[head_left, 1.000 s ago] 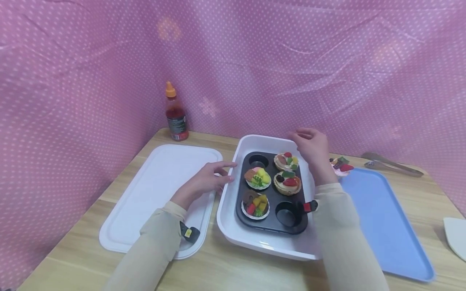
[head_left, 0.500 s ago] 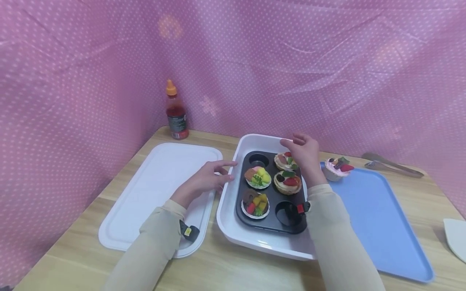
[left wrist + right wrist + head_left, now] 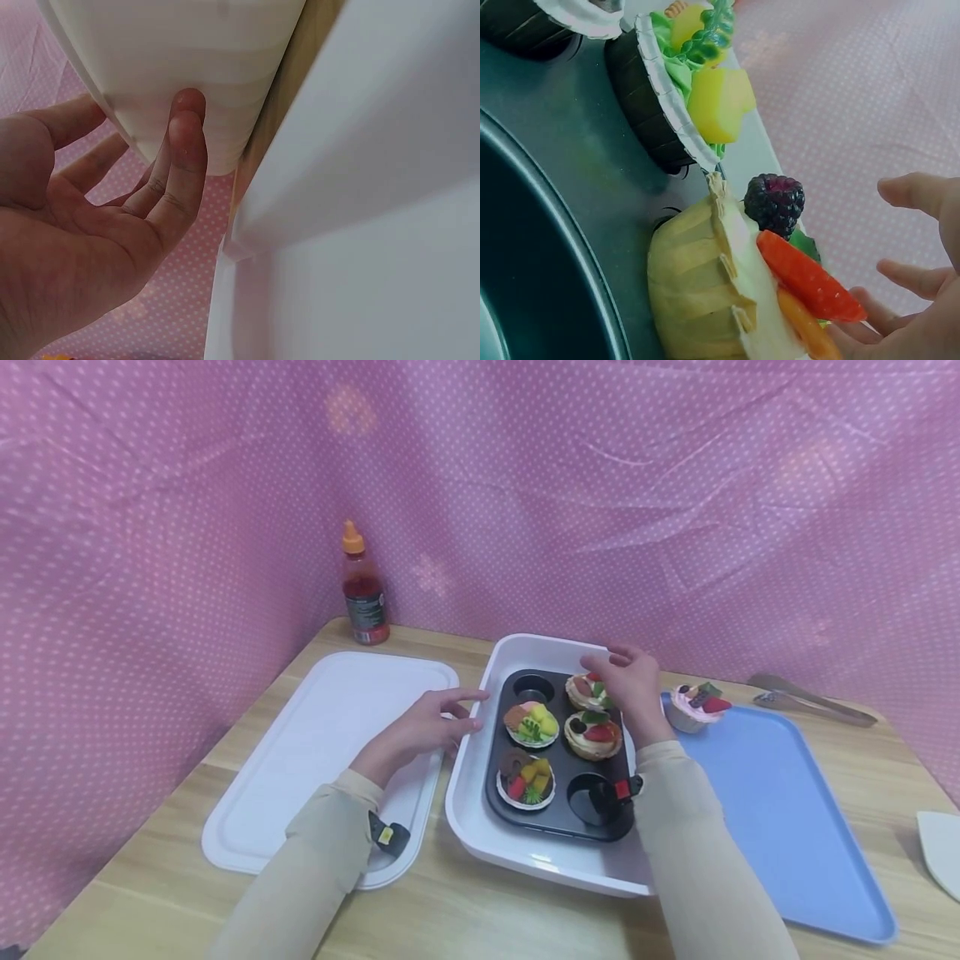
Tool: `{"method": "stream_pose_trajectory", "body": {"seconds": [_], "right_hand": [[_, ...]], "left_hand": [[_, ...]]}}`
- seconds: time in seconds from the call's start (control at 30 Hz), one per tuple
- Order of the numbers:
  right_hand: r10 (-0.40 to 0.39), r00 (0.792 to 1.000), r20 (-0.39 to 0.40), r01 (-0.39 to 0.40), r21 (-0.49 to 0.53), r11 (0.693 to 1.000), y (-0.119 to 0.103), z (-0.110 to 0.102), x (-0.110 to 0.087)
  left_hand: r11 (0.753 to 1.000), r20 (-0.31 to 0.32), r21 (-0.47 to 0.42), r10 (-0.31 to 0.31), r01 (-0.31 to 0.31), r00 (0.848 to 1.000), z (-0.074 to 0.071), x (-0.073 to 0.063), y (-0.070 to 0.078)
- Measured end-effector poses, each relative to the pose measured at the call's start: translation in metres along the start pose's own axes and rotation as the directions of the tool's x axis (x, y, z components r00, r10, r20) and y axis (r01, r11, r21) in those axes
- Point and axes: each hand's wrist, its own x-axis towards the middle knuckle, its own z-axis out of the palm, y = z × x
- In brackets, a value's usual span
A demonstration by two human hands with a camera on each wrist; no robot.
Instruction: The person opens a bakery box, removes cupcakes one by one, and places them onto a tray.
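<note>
My left hand (image 3: 427,731) rests with its fingertips against the outer wall of a white deep tray (image 3: 161,64), beside the rim. My right hand (image 3: 626,681) hovers over the back right of a black muffin pan (image 3: 528,822) inside that tray. Its fingers are spread and loosely bent, nothing visible between them. Close under them sits a fruit tart (image 3: 581,693), partly hidden. In front of it stands a tart (image 3: 592,739) with strawberry and blackberry. Left cups hold a dessert (image 3: 531,727) with yellow fruit and another (image 3: 525,783) with chocolate.
A blue tray (image 3: 780,810) lies at right, a pink-cream cupcake (image 3: 690,710) on its back left corner. Metal tongs (image 3: 817,702) lie behind. A white board (image 3: 322,760) lies at left, a sauce bottle (image 3: 365,593) behind it. A pale flat piece (image 3: 941,852) is at far right.
My right hand has moved left and slightly lower, from the tray's back right rim to above the back right tart. The cupcake shows more fully. My left hand has stayed put.
</note>
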Motion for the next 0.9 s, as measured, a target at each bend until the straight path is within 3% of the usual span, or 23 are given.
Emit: {"method": "stream_pose_trajectory", "body": {"seconds": [0.9], "right_hand": [[0.049, 0.997, 0.056, -0.045, -0.069, 0.997, 0.012, -0.001, 0.006]], "left_hand": [[1.000, -0.014, 0.008, -0.018, 0.018, 1.000, 0.001, -0.001, 0.002]]}}
